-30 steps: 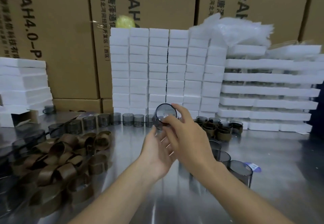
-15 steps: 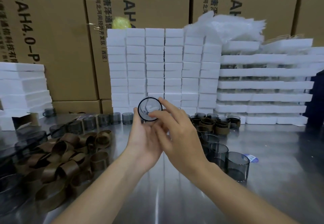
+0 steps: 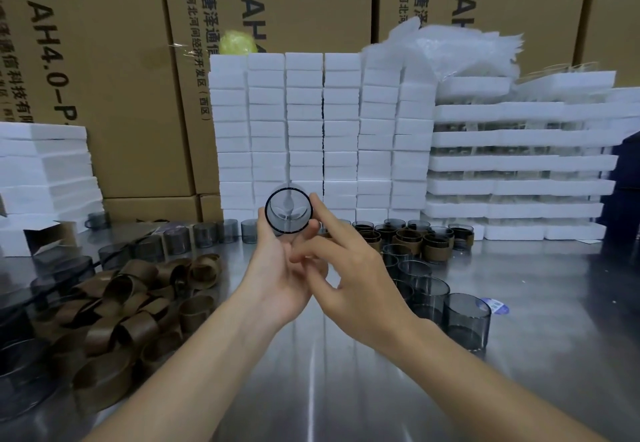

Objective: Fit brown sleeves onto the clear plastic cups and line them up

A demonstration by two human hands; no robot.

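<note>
Clear cup (image 3: pixel 288 212), probably light, rigid and slippery, gripped sideways by its wall in the curled left hand (image 3: pixel 277 275) above the middle of the worktop (image 3: pixel 346 389); right hand (image 3: pixel 360 285) loosely open, forefinger touching the rim.

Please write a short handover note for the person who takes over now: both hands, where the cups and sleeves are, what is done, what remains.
Left hand holds one bare cup raised, end-on to the camera. Right hand: index finger touches its rim, grips nothing.
Loose sleeves lie piled on the table, left side.
Done: sleeved cups grouped at back right.
To do: the held cup, the unsleeved cups at right, the back row of them.
</note>
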